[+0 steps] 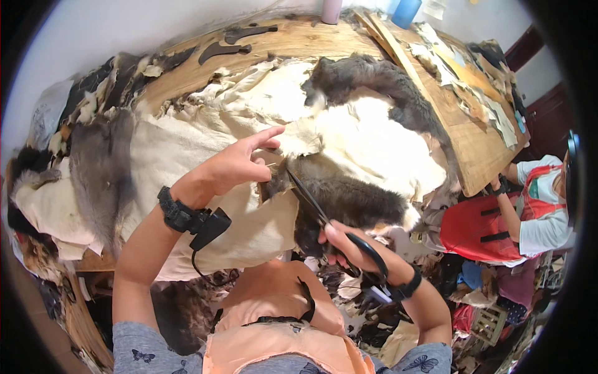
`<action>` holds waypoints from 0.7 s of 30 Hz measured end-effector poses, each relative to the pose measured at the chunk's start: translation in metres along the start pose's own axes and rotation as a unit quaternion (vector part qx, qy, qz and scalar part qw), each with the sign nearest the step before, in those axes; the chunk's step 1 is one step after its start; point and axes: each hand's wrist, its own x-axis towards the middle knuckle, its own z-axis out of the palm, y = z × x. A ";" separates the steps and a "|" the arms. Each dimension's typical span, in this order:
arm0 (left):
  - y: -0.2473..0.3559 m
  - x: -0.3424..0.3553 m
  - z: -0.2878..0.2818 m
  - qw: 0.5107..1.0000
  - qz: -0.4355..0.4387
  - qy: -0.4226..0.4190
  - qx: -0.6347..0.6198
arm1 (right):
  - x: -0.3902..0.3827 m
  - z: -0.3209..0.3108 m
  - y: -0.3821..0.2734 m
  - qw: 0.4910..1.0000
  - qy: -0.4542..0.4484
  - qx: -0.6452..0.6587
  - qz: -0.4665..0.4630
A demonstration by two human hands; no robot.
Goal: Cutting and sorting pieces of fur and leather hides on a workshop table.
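Observation:
My right hand (349,246) grips a pair of black-handled scissors (309,198). The blades point up and left, their tips near the edge of a dark grey-brown fur piece (349,196). Just left of those tips is my left hand (233,165), its index finger stretched out and its thumb apart from it; the other fingers are partly curled. Beneath both hands spreads a large pale hide (180,149), skin side up. Another pelt (386,137) with a dark furry border lies to the right.
Two dark curved-blade tools (224,51) lie at the back of the wooden table (180,78). A wooden board (476,149) with hide scraps juts out at right. A person in a red apron (476,230) is beside it. Fur scraps (106,87) are heaped at left.

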 end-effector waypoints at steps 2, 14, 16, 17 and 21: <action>-0.003 -0.002 0.001 1.000 -0.001 0.006 0.007 | 0.014 -0.008 -0.012 0.998 -0.003 0.052 0.025; -0.031 -0.179 -0.019 0.972 -0.060 -0.118 0.193 | -0.008 -0.023 -0.004 0.962 0.103 -0.208 -0.146; -0.049 -0.187 -0.005 0.954 0.014 -0.056 0.296 | 0.004 -0.017 -0.030 0.866 0.222 -0.339 -0.292; -0.050 -0.179 0.004 0.945 0.030 -0.017 0.325 | 0.015 -0.012 -0.038 0.864 0.256 -0.325 -0.288; -0.058 -0.115 0.017 0.957 -0.020 -0.089 0.275 | 0.112 0.025 -0.073 0.889 0.174 -0.357 -0.227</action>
